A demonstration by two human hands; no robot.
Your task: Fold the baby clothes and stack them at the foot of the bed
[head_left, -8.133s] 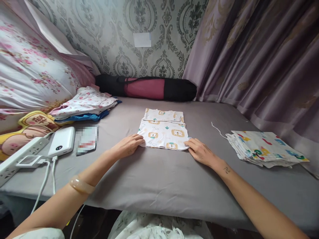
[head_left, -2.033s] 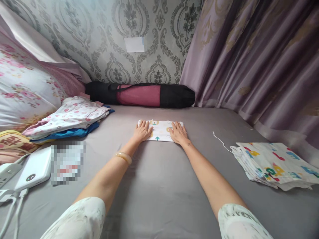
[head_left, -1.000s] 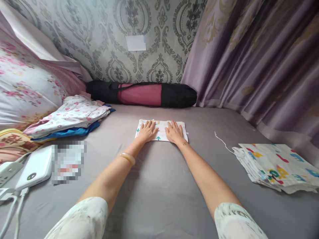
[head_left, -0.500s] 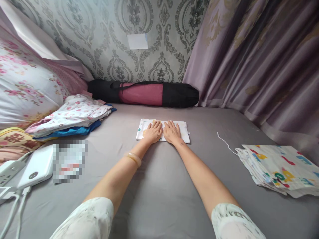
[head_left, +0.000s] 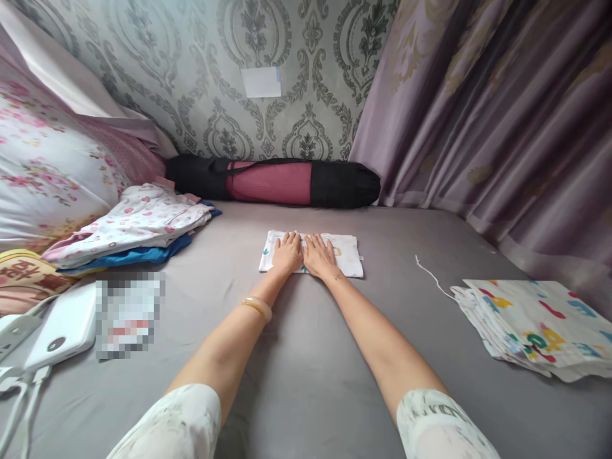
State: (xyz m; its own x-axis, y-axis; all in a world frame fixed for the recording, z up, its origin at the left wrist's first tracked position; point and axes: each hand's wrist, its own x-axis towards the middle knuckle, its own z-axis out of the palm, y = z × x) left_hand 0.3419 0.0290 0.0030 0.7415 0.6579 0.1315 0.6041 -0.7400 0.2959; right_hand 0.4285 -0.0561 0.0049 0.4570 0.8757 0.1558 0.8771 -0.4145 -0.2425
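A small folded white cloth [head_left: 350, 256] with coloured prints lies flat on the grey bed sheet [head_left: 306, 357], straight ahead of me. My left hand [head_left: 287, 252] rests palm down on its left half, fingers stretched out and pointing away. Beside it, my right hand [head_left: 319, 255] lies flat near the cloth's middle, fingers extended too. The two hands are side by side, almost touching at the thumbs. Neither one grips the cloth; they partly cover it. A pale bangle [head_left: 257, 308] circles my left forearm.
Folded printed cloths [head_left: 549, 325] lie at right near a white cord [head_left: 434, 275]. A black and pink rolled bag [head_left: 272, 183] lines the wall. At left are stacked clothes [head_left: 138, 220], a white power bank [head_left: 62, 328], cables and a blurred-out packet [head_left: 128, 315].
Both hands have slid slightly left across the folded cloth, the right one more, uncovering more of its right side. The view has shifted a little.
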